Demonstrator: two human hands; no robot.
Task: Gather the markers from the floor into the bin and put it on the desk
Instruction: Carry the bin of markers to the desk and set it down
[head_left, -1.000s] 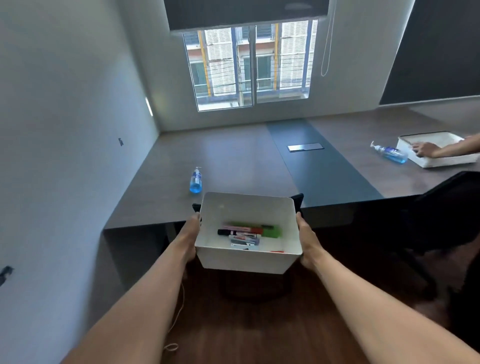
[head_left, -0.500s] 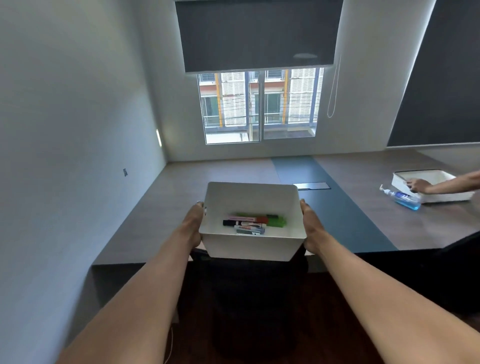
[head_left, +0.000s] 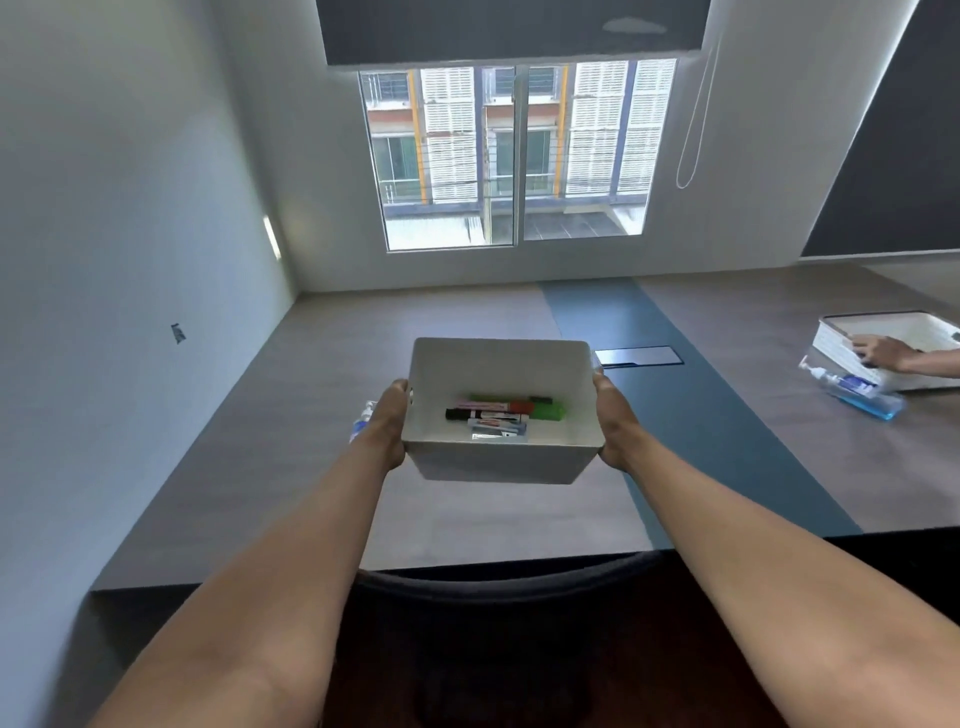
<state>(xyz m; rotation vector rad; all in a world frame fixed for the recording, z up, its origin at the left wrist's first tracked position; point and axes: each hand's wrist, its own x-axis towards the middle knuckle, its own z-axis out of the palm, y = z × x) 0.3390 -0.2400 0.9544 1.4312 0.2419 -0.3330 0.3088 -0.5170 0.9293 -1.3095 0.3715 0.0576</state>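
Observation:
I hold a white bin (head_left: 498, 460) out in front of me over the grey-brown desk (head_left: 291, 447). My left hand (head_left: 387, 423) grips its left wall and my right hand (head_left: 613, 421) grips its right wall. Inside lie several markers (head_left: 501, 413): a red one, a black one, a green one and a pale one with a label. Whether the bin's base touches the desk top I cannot tell.
A blue sanitiser bottle (head_left: 363, 418) peeks out behind my left hand. Another person's hand (head_left: 883, 353) rests on a white tray (head_left: 836, 345) at the right, beside a second blue bottle (head_left: 857, 395). A dark chair back (head_left: 498, 587) stands at the desk's front edge.
The bin has moved up and forward, from in front of the desk edge to above the desk top. The view has come closer to the desk.

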